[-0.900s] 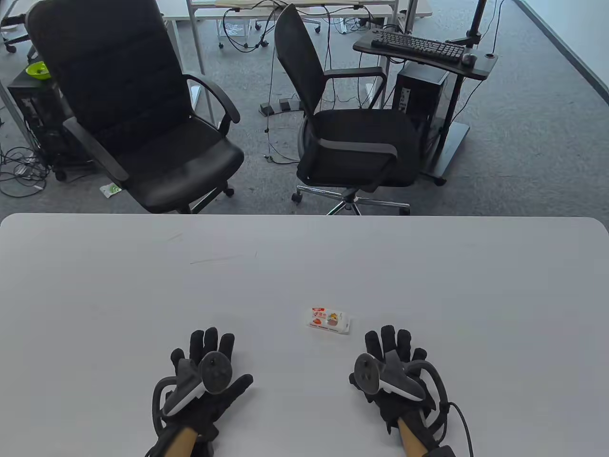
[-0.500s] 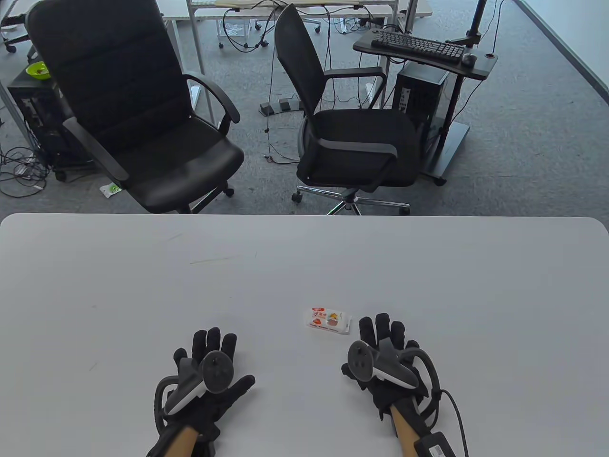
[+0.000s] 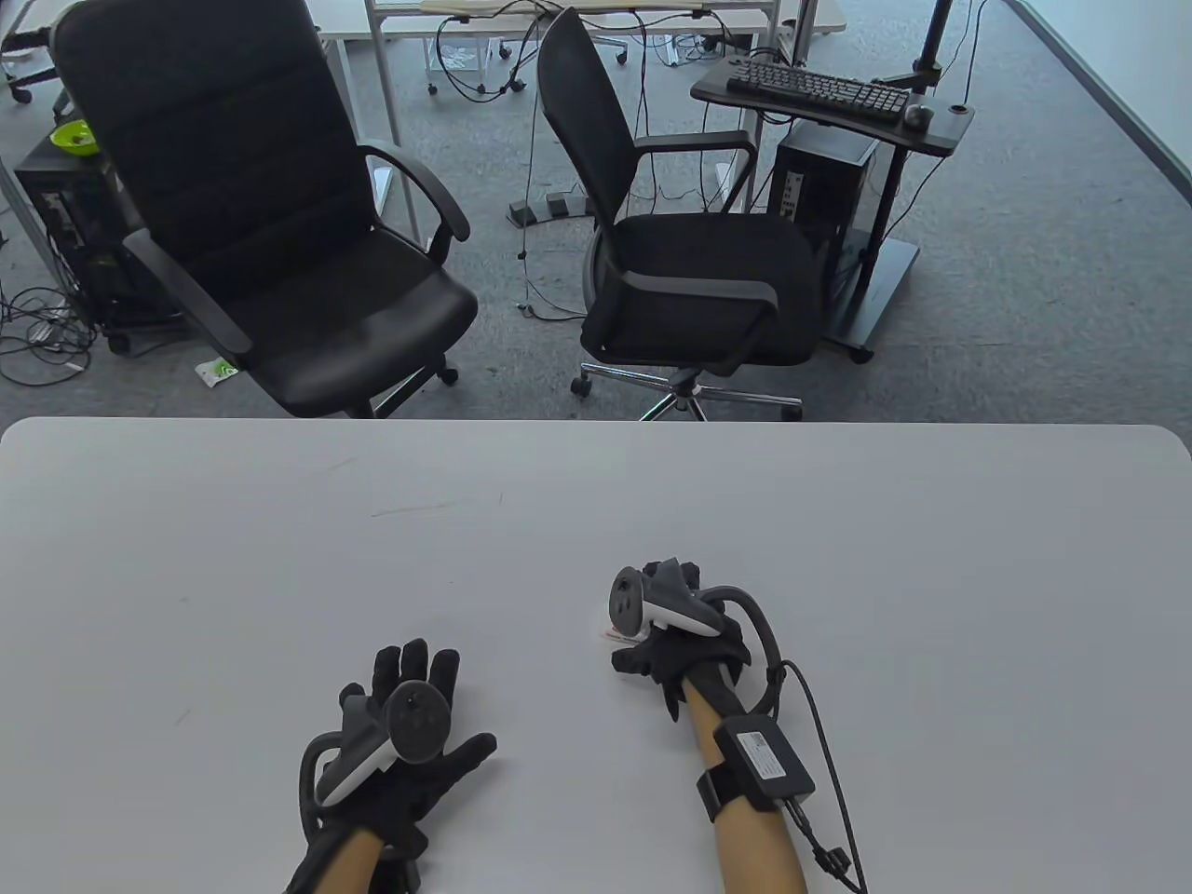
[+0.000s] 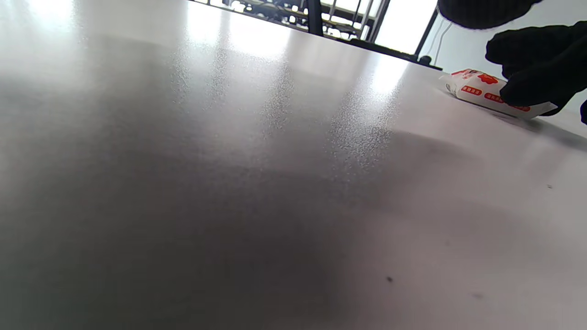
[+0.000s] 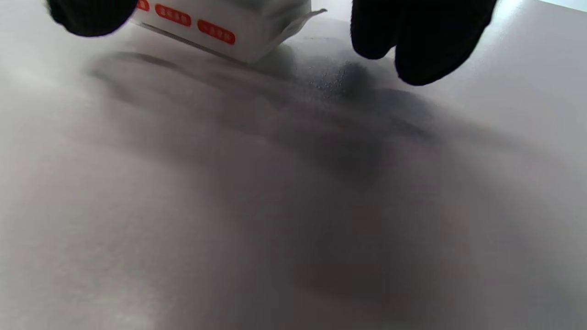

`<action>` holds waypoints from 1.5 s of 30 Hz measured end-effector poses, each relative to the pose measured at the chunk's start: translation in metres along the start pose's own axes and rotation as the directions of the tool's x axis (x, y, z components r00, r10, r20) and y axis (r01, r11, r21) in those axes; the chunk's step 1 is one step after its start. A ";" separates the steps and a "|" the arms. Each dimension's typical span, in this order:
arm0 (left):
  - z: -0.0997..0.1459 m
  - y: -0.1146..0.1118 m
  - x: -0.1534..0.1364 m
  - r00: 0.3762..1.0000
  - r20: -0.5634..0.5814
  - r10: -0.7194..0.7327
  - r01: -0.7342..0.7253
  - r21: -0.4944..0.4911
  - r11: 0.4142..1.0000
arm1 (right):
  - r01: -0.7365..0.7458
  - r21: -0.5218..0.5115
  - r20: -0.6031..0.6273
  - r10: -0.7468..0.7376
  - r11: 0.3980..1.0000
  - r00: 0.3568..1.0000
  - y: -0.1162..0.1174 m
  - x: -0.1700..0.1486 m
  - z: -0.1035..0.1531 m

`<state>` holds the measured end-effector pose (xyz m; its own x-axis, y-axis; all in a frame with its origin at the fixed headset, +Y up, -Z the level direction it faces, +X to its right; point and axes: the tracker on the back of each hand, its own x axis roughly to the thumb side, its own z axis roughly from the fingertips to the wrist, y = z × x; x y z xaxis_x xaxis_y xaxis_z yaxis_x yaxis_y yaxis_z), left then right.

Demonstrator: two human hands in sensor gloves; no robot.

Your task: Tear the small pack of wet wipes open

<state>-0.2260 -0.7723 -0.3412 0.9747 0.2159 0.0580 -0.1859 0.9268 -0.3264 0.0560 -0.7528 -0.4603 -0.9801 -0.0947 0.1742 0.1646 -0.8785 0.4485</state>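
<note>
- Table view: your right hand (image 3: 675, 633) sits on top of the wipes pack (image 3: 610, 635), toward the near edge of the tabletop (image 3: 838, 521), a bit right of centre. Only a sliver of the pack shows, at the hand's left side. Fingers curl down over it, and the tracker hides the contact.
- Table view: your left hand (image 3: 400, 745) lies flat on the tabletop near the near edge, left of the pack and well apart from it. Fingers spread, holding nothing.
- Left wrist view: the pack (image 4: 486, 91) lies on the tabletop (image 4: 229, 183), white with red labels. Your right hand (image 4: 536, 64) comes down on it from above, with a fingertip touching its near side.
- Right wrist view: the pack (image 5: 224, 27) is at the top edge. One fingertip (image 5: 87, 16) is against its left end, the other fingers (image 5: 422, 36) hang just right of its crimped end, apart from it.
- Grip: right hand is partly curled around the pack and touching it; I can't tell if it's a firm pinch. The pack looks sealed.
</note>
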 end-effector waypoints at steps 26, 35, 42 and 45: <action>-0.003 0.003 0.042 0.941 0.303 0.153 -0.182 0.069 0.981 | 0.287 -0.285 0.589 -0.069 0.914 0.805 0.009 0.055 0.088; 0.008 0.012 0.037 0.953 0.245 0.176 -0.247 0.298 0.922 | 0.519 -0.299 0.600 -0.265 0.801 0.755 0.016 0.051 0.099; 0.016 0.017 0.052 0.974 0.216 0.062 -0.149 0.412 0.899 | 0.490 -0.397 0.563 -0.216 0.776 0.798 0.016 0.072 0.112; 0.020 0.016 0.058 0.977 0.215 0.003 -0.103 0.457 0.883 | 0.480 -0.407 0.559 -0.204 0.777 0.804 0.017 0.078 0.114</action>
<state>-0.1752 -0.7386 -0.3243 0.9248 0.2794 0.2583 -0.3213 0.9370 0.1371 -0.0050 -0.7216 -0.3395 -0.7598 0.3646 0.5382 -0.3878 -0.9187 0.0749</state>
